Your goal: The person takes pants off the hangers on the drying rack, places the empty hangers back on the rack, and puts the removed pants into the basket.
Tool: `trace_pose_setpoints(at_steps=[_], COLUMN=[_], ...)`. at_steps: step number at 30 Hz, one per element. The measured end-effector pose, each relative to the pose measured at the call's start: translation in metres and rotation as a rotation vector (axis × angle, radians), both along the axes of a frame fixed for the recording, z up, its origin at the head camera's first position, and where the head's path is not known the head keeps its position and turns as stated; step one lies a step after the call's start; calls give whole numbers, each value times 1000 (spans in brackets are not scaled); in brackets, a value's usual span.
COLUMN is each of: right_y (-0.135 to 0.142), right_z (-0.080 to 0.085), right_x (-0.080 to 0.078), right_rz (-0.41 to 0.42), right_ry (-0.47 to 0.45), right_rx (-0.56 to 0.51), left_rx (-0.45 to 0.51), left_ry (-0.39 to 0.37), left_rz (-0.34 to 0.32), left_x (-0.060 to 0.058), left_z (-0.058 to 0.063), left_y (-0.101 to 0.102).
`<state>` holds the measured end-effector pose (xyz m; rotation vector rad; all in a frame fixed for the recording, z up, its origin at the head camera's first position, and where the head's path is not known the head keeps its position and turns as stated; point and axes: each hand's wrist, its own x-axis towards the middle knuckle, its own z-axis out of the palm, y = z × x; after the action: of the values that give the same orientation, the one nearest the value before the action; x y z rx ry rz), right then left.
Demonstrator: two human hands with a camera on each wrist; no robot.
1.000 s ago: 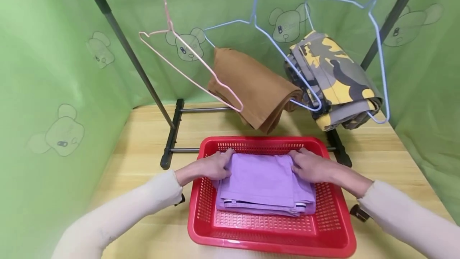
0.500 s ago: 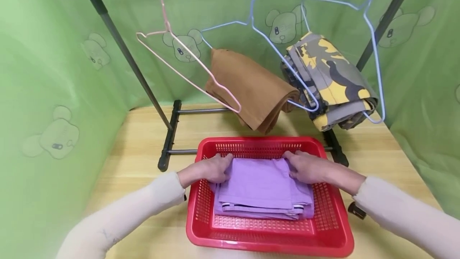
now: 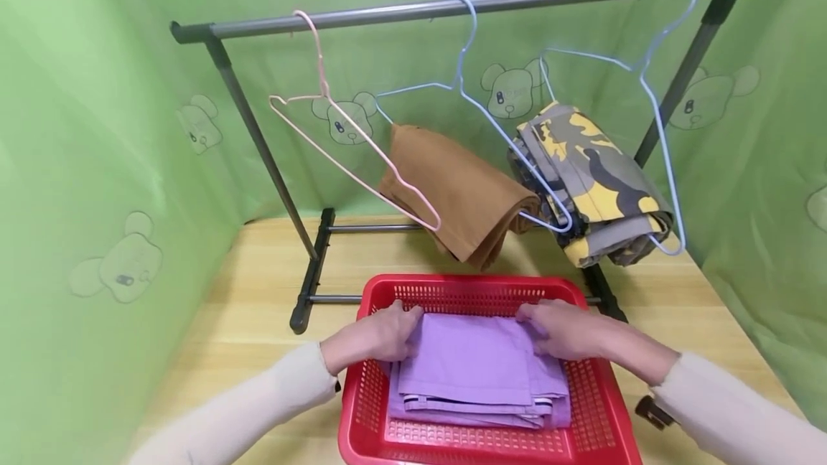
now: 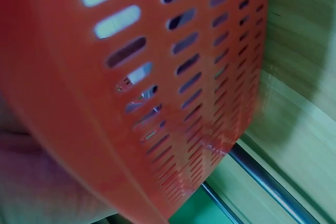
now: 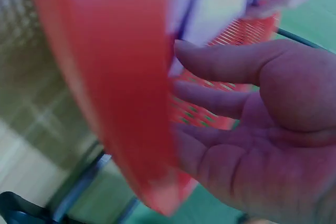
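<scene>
A folded purple garment (image 3: 474, 357) lies in a red perforated basket (image 3: 352, 407), with dark and white trim showing along its near edge. My left hand (image 3: 388, 332) touches its left side near the far corner. On the opposite side, my right hand (image 3: 565, 329) rests at the far right corner. The right wrist view shows the right thumb (image 5: 220, 65) by the purple cloth, with the other fingers apart from it and partly behind the basket rim. In the left wrist view the basket wall (image 4: 157, 93) hides most of the left hand.
Behind the basket stands a grey clothes rack (image 3: 388, 14). A pink hanger (image 3: 352, 117) carries nothing. Blue hangers hold a folded brown garment (image 3: 459, 192) and a camouflage garment (image 3: 594, 178). Green curtains (image 3: 77, 163) surround the wooden table (image 3: 232, 329).
The head view has tilted up, so more of the rack's top bar shows and everything sits lower. Both hands stay beside the purple garment, whose far right corner lies flatter.
</scene>
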<state>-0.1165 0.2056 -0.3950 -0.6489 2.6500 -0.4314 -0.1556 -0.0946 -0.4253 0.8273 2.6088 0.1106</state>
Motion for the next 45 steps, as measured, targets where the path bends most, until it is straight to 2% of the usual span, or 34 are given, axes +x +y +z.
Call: trace_pose_setpoints(at_steps=[4,7,12,15,18,23,28,32,36,40,45], right_y=[9,15,22,24,21,8,-12,-23,-30,-36,-47], right_z=[21,37,64,80,95,120,147,161,169,176,182], right_x=[14,24,38,44,44,40,28,8,-13,-30,-48], right_rz=[10,42,83,66,49,-2,-78,-127,-149,-164,-189], right_ry=[11,61,207,309,418,593,730,796,807,745,652], right_rx=[-83,-147,-234,-265,-299,-372,-484,-524,-495,-470,-460], left_rx=[14,23,44,72,142,342,527,627,699,807,990], left_ry=[-6,-6,18,47,46,2,-3,-11,-50,-60,77], left_rz=[5,12,9,-18,-64,-136,-194,-177,-124,-35,108], left_x=[5,7,13,15,13,6,2,1,0,-5,-18], left_z=[-2,-3,-2,1,4,6,10,16,19,20,26], left_y=[0,0,-2,-4,-9,-28,-47,-57,-62,-67,-79])
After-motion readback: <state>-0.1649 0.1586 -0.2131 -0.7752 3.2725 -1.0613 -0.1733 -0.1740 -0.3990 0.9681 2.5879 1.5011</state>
